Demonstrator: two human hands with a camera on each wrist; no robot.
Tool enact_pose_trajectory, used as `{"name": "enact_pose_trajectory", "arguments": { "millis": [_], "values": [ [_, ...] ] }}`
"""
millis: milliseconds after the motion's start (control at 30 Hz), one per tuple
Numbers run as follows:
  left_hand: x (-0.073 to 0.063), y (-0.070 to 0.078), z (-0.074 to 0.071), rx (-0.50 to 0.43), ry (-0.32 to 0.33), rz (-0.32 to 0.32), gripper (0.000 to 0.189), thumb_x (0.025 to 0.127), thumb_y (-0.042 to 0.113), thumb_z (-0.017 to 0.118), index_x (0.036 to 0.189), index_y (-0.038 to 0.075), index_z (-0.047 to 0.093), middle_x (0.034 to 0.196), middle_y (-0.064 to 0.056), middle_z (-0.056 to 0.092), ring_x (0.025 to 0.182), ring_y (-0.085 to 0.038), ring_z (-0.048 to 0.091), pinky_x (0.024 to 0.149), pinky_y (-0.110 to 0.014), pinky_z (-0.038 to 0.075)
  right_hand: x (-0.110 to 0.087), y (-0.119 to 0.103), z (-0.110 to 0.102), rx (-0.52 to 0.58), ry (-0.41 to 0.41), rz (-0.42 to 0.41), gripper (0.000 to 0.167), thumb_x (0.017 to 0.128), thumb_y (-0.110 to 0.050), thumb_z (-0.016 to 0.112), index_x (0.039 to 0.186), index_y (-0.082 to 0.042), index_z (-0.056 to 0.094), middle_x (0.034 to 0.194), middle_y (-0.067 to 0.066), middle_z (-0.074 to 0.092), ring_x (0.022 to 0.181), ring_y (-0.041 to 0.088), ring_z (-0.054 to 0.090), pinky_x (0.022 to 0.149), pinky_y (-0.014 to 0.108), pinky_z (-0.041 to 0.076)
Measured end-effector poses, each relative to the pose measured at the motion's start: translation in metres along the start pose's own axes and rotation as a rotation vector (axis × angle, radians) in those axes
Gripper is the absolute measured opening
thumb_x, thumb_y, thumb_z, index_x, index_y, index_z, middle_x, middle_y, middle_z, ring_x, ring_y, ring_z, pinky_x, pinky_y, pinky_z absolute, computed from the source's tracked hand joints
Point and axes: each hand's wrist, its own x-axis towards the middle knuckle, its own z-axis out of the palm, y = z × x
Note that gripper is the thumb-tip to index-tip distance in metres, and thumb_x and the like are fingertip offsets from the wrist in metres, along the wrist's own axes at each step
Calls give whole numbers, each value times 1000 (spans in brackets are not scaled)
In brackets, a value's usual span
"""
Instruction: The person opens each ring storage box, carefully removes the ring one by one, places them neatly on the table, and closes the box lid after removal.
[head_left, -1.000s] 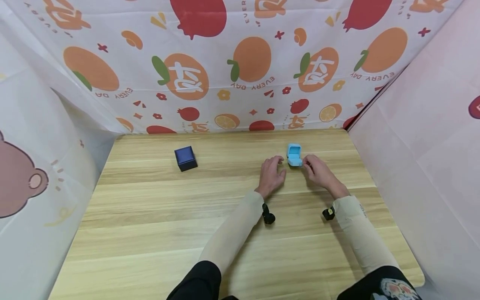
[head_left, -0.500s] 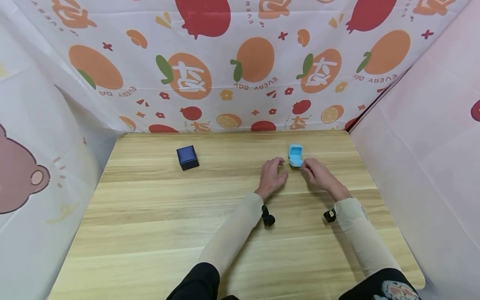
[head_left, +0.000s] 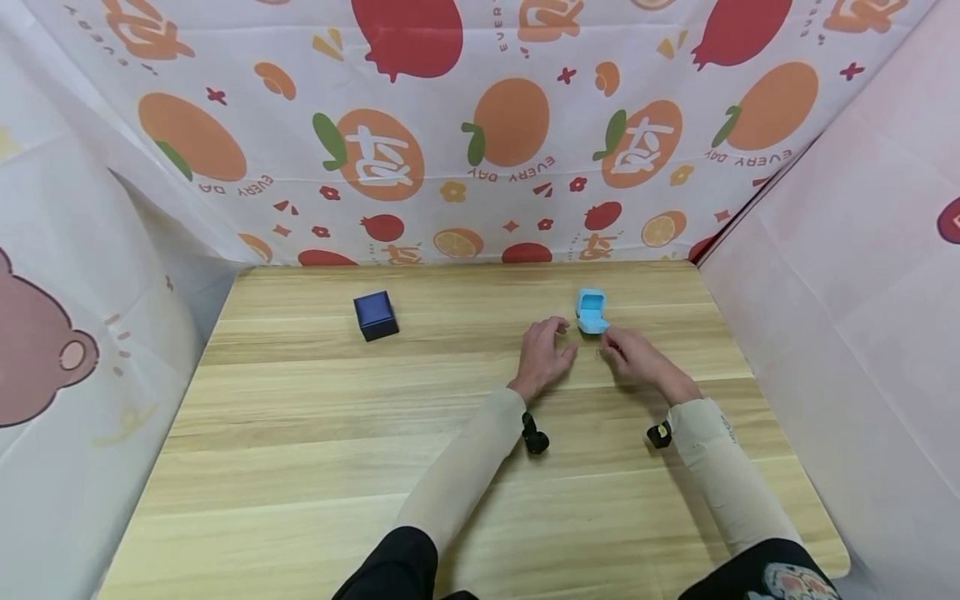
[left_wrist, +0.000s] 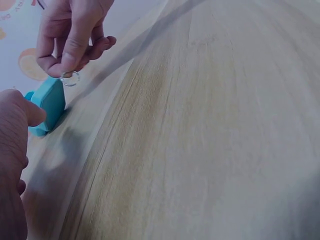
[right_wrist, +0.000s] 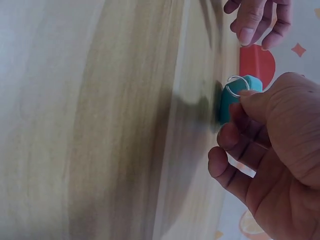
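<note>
In the head view, your left hand point(head_left: 543, 354) curves loosely, thumb spread from fingers, beside the open turquoise box point(head_left: 592, 323); your right hand's point(head_left: 637, 358) fingertips are hard to make out. In the left wrist view, your right hand pinches a ring point(left_wrist: 71, 85) near the box, hoop pointing down; your left hand is cut off. In the right wrist view, the round hoop, with no long axis, juts past your thumb, its gripped edge hidden.

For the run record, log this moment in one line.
right hand: pinches ring; left hand: holds nothing; light-blue box: open, on table; dark-blue box: closed
</note>
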Motion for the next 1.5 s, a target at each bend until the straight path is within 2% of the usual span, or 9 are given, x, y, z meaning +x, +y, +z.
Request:
{"name": "enact_pose_trajectory", "arguments": {
  "millis": [500, 767, 1067, 1500],
  "values": [
    [-4, -2, -2, 3, -31, -12, 36, 91, 20, 73, 123, 7, 64, 115, -7, 74, 106, -25, 65, 100, -41, 47, -1, -2, 5, 29, -110, 87, 11, 104, -4, 50, 98, -7, 59, 84, 4, 61, 75, 13, 53, 71, 30, 47],
    [-5, -2, -3, -1, -17, -3, 35, 91, 21, 73, 122, 8, 65, 114, -7, 74, 106, -24, 65, 99, -42, 47, 1, -2, 3, 20, -129, 129, 11, 105, -8, 50, 98, -8, 58, 83, 4, 61, 74, 14, 53, 71, 31, 46],
    [-9, -1, -3, -4, -22, -13, 35, 92, 21, 73, 123, 8, 64, 115, -8, 73, 107, -25, 64, 99, -42, 47, 0, -1, 5, 34, -132, 158, 11, 105, -10, 51, 102, -9, 61, 87, 4, 64, 78, 15, 58, 74, 34, 51],
    [-9, -1, -6, 12, -37, -20, 35, 92, 21, 72, 124, 9, 64, 117, -7, 73, 109, -23, 63, 101, -40, 47, -4, -3, -6, 54, -132, 136, 14, 104, -9, 49, 97, -6, 61, 83, 5, 61, 75, 15, 53, 70, 32, 45]
  ]
}}
